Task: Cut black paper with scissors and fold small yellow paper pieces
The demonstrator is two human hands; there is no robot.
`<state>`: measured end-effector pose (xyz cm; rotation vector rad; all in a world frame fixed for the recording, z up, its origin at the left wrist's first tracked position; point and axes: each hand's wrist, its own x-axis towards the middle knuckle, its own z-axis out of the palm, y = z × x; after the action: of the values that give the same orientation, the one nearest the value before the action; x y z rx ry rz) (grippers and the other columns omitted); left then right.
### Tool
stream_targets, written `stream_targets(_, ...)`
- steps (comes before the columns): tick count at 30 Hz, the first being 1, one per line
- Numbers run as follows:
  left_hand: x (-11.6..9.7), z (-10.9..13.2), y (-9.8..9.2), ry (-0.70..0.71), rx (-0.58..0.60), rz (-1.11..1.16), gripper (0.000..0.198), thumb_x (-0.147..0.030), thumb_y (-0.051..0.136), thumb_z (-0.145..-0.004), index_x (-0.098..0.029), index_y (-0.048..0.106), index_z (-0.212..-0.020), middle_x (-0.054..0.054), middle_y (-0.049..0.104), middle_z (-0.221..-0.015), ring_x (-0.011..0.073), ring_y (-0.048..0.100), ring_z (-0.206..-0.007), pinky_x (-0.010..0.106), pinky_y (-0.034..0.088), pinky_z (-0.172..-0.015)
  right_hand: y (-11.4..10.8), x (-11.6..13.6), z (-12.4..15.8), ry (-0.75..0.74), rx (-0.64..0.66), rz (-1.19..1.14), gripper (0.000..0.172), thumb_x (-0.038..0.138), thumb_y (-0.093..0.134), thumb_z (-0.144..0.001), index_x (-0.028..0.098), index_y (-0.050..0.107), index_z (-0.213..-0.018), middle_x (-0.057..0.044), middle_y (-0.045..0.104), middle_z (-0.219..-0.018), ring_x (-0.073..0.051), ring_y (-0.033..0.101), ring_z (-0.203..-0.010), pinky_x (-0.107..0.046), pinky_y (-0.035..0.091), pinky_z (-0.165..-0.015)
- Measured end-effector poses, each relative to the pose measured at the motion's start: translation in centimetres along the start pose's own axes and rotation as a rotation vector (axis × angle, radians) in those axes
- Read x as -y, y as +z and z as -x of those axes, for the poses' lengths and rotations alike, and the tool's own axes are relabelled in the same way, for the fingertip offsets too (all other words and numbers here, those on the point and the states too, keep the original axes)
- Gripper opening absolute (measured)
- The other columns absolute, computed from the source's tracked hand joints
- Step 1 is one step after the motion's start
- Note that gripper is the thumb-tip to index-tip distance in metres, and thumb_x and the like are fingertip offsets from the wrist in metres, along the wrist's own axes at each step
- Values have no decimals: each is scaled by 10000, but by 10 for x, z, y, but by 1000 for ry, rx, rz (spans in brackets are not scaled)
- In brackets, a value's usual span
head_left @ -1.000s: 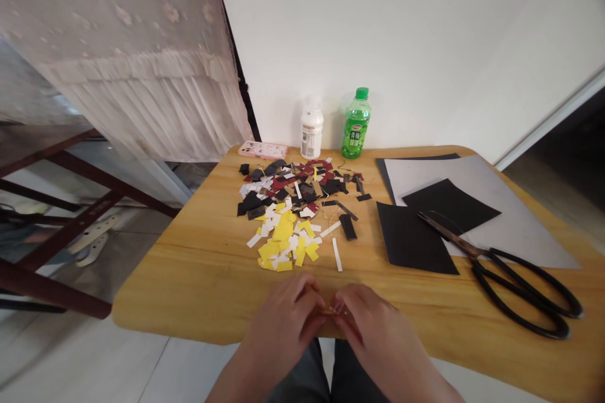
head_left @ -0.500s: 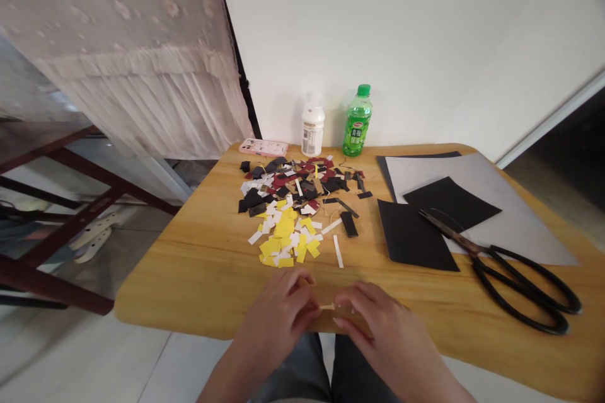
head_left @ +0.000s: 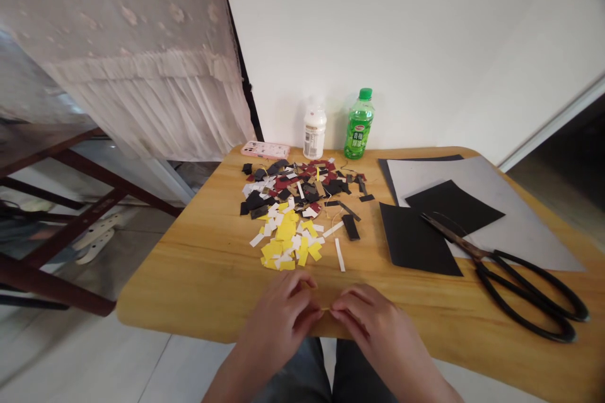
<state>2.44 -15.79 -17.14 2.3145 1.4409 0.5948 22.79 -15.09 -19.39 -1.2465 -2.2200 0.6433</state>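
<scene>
My left hand (head_left: 276, 321) and my right hand (head_left: 366, 321) meet at the near edge of the wooden table (head_left: 189, 271). Their fingertips pinch a thin pale yellow strip (head_left: 326, 309) between them, and most of it is hidden by my fingers. Beyond my hands lies a heap of cut paper scraps (head_left: 293, 214) in black, red, white and yellow. A loose white paper strip (head_left: 339, 255) lies nearest my hands, a little apart from the heap.
To the right lie black-handled scissors (head_left: 515, 283) on black paper sheets (head_left: 416, 242) and a grey sheet (head_left: 515, 214). A pink phone (head_left: 265, 150), a white bottle (head_left: 314, 133) and a green bottle (head_left: 359, 124) stand at the back by the wall. A lace curtain (head_left: 142, 56) hangs at the left.
My hands have drawn closer together around the thin strip, which shows less between my fingertips. The whole view has shifted slightly. The scraps, scissors and sheets have not moved on the table.
</scene>
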Motion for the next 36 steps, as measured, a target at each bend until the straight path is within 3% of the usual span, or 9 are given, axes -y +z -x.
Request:
stream_targets(4, 10, 4, -5, 15, -39, -1, 184, -139, 738, -822, -217, 665, -972, 71, 663, -1099, 255, 672, -1018, 369, 579, -857, -2, -1, 2, -51, -46, -11, 180, 122, 552, -949, 263, 654, -906, -1, 685, -913, -171, 691, -789, -251, 531, -655)
stream_targets(6, 23, 5, -12, -8, -142, -79, 277, -208, 715, -850, -219, 636, -1115, 91, 650, -1132, 277, 660, -1061, 405, 574, -891, -4, -2, 3, -82, -109, 12, 195, 164, 500, -986, 259, 657, -921, -18, 688, -912, -176, 695, -798, -258, 541, -663)
stream_targets(8, 37, 4, -19, -37, -270, -231, 189, -243, 644, -901, -218, 650, -1089, 94, 652, -1088, 295, 673, -1023, 447, 580, -866, -7, -2, 2, -105, -177, 65, 275, 215, 420, -1030, 250, 660, -901, -29, 694, -878, -183, 699, -778, -268, 546, -647)
stream_targets(13, 56, -5, -25, -84, -199, -378, 167, -180, 612, -892, -237, 694, -1025, 82, 640, -1118, 288, 680, -1027, 439, 590, -862, -7, 1, 0, -157, -249, 120, 368, 286, 341, -1069, 238, 659, -891, -32, 703, -840, -180, 701, -721, -275, 547, -604)
stream_targets(18, 51, -10, -21, -99, -157, -332, 149, -162, 559, -913, -228, 688, -948, 63, 650, -1101, 244, 693, -991, 383, 590, -842, -1, -1, 3, -144, -221, 82, 342, 276, 350, -1069, 239, 644, -898, -28, 698, -846, -178, 704, -747, -275, 564, -633)
stream_targets(24, 41, -4, -29, -170, -151, -198, 141, -162, 596, -898, -222, 688, -811, 52, 664, -1055, 229, 708, -921, 353, 576, -804, 3, -13, 11, -67, -173, 66, 241, 217, 420, -1041, 251, 653, -988, -36, 720, -954, -176, 719, -851, -261, 578, -716)
stream_targets(30, 7, -2, -24, -229, 111, 36, 147, -71, 672, -848, -202, 676, -781, 4, 726, -805, 194, 705, -799, 273, 536, -732, 1, -4, 0, -96, -205, 107, 309, 251, 398, -1054, 233, 686, -944, -46, 721, -886, -201, 705, -810, -301, 567, -687)
stream_targets(33, -4, -7, -14, -293, 174, 67, 135, -74, 680, -850, -199, 685, -800, 8, 752, -825, 199, 709, -805, 278, 537, -735, 1, 7, -9, -113, -219, 85, 393, 268, 356, -1065, 221, 691, -866, -41, 717, -818, -198, 700, -741, -294, 553, -626)
stream_targets(36, -4, -12, -9, -311, 155, 91, 202, -41, 680, -840, -200, 706, -962, 28, 765, -907, 209, 718, -852, 305, 549, -785, 2, 11, -12, -124, -196, 62, 394, 228, 368, -1054, 216, 688, -825, -35, 703, -779, -198, 690, -707, -288, 538, -590)
